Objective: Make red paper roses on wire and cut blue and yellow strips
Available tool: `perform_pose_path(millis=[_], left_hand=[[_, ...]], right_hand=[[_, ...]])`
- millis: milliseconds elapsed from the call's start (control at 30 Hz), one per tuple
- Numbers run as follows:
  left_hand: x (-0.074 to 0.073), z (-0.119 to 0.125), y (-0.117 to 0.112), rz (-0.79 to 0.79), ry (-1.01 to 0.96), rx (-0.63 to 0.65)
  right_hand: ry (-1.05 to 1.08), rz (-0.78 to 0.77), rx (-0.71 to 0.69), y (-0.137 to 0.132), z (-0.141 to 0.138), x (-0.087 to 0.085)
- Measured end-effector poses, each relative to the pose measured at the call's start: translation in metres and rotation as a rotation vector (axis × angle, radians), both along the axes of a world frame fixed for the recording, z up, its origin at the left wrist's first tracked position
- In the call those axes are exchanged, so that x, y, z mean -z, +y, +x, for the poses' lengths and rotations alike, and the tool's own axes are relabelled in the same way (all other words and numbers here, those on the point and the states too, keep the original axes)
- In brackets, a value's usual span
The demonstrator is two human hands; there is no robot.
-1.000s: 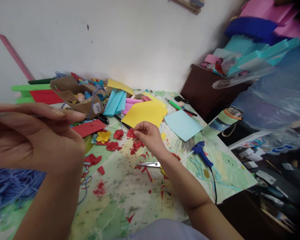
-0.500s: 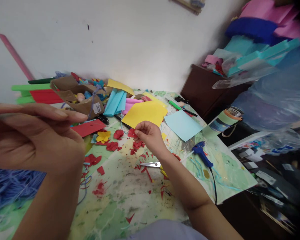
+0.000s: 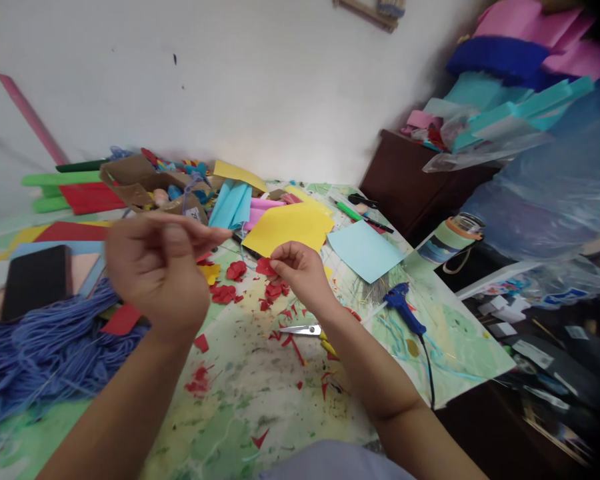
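Observation:
My right hand (image 3: 300, 270) is closed in a pinch on a red paper flower (image 3: 265, 267), above the middle of the table. To its left my left hand (image 3: 163, 267) is raised, thumb and fingers pressed together; whatever they hold is too small to make out. Other red paper flowers (image 3: 224, 293) lie between and below the hands, along with a yellow paper flower (image 3: 210, 273) that my left hand partly covers. Scissors (image 3: 300, 330) with silver blades rest near my right forearm, their handles partly hidden. Small red paper scraps are scattered around them.
A blue glue gun (image 3: 405, 308) with a cord lies at the right, near a bottle (image 3: 447, 237). Yellow paper (image 3: 290, 230) and light blue paper (image 3: 365, 250) lie behind. Blue yarn (image 3: 55, 347), a black phone (image 3: 36, 283) and a cardboard box (image 3: 130, 177) are at the left.
My left hand has moved right and away from me, closer to my right hand, uncovering the phone and more yarn. My right hand stays nearly still with the red paper flower.

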State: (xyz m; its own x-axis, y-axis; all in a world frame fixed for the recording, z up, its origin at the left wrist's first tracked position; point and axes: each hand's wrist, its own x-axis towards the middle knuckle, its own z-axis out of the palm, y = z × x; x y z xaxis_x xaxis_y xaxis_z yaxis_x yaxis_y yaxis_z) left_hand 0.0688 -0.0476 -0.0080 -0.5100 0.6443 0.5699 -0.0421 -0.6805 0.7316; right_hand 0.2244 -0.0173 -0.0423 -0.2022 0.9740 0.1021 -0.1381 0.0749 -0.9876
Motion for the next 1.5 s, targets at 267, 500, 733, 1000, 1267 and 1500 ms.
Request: perform_pose_path(millis=[267, 500, 733, 1000, 1267, 1500], left_hand=[[0.024, 0.021, 0.014, -0.131, 0.39, 0.085], [0.028, 0.031, 0.012, -0.376, 0.306, 0.305], [0.025, 0.026, 0.015, -0.391, 0.226, 0.232], [0.004, 0.014, 0.013, -0.428, -0.196, 0.429], [-0.026, -0.013, 0.004, -0.413, -0.516, 0.529], [-0.038, -0.018, -0.003, -0.459, -0.603, 0.628]], right_hand=[[0.104, 0.103, 0.129, -0.003, 0.006, -0.009], [0.002, 0.284, 0.218, -0.012, 0.005, -0.014], [-0.249, 0.444, 0.197, -0.017, 0.011, -0.012], [-0.211, 0.347, 0.129, -0.016, 0.005, -0.011], [-0.293, 0.376, 0.147, -0.016, -0.001, -0.004], [-0.339, 0.414, 0.158, -0.014, 0.001, -0.001]])
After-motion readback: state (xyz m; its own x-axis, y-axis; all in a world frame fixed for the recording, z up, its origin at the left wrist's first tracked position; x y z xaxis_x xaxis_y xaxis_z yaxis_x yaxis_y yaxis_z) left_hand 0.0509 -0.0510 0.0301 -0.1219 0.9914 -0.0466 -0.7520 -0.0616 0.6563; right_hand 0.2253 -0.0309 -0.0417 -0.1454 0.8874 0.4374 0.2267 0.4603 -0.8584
